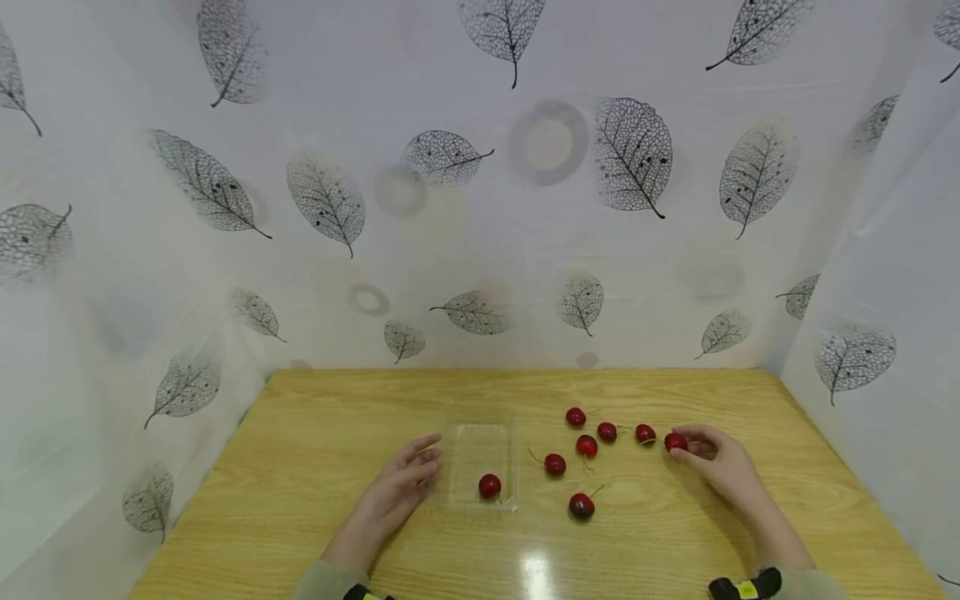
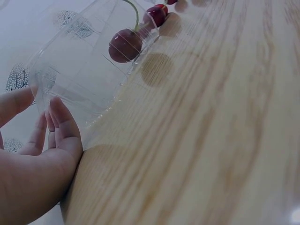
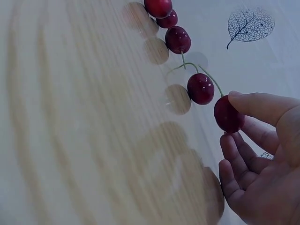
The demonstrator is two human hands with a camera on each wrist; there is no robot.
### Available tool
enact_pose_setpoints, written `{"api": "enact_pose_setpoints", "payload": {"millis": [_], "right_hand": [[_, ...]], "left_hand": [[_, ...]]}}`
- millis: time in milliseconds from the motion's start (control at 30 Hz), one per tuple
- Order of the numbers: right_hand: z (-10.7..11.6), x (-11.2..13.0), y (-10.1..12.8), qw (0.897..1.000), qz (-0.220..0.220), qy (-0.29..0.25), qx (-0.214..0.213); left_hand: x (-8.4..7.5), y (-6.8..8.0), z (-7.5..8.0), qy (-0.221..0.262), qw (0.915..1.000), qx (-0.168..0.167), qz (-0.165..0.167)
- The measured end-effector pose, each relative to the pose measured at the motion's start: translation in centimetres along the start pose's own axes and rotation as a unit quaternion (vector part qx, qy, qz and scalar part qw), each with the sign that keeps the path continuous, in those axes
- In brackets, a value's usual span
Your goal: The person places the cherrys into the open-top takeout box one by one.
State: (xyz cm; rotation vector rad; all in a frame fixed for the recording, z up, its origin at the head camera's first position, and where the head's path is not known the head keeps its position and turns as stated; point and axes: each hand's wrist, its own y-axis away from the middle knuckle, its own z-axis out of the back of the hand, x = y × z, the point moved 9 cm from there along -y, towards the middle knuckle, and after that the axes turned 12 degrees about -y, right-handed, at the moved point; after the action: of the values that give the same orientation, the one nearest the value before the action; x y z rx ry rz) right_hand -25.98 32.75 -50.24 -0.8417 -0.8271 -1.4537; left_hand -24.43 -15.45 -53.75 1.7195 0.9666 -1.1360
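Pinching a cherry (image 1: 675, 442) between thumb and fingertips, your right hand (image 1: 722, 468) rests on the wooden surface (image 1: 300, 467) at the right end of a loose scatter of fruit; the right wrist view shows your thumb lying over the top of that cherry while the other fingers (image 3: 236, 157) curl beneath it, so this grip is closed on the fruit, which still sits low against the surface. Just left of it lies a second cherry (image 1: 645, 433), then a third cherry (image 1: 607, 432), with a fourth cherry (image 1: 575, 417) a little farther back, and a fifth cherry (image 1: 587, 446) and a sixth cherry (image 1: 555, 464) nearer you. A stemmed cherry (image 1: 581, 505) lies closest to you, apart from the rest. Left of the scatter stands a clear plastic tray (image 1: 480, 417), shallow and rectangular, with one cherry inside (image 1: 490, 485) near its front edge. Your left hand (image 1: 397, 490) lies flat beside the tray's left wall, fingers straight and relaxed; in the left wrist view the fingertips (image 2: 61, 119) touch the tray's clear rim, and this grip holds nothing. Both hands rest on the surface, well apart, with the tray and the loose cherries between them. White sheeting printed with grey leaves (image 1: 630, 154) closes the surface in at the back and on both sides.
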Motion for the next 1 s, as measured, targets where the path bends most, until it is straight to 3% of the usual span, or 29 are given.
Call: {"api": "enact_pose_setpoints", "payload": {"millis": [1000], "right_hand": [[-3.7, 5.7, -0.8, 0.998, 0.04, -0.054, 0.004]], "left_hand": [[0.0, 0.0, 0.0, 0.0, 1.0, -0.002, -0.001]]}}
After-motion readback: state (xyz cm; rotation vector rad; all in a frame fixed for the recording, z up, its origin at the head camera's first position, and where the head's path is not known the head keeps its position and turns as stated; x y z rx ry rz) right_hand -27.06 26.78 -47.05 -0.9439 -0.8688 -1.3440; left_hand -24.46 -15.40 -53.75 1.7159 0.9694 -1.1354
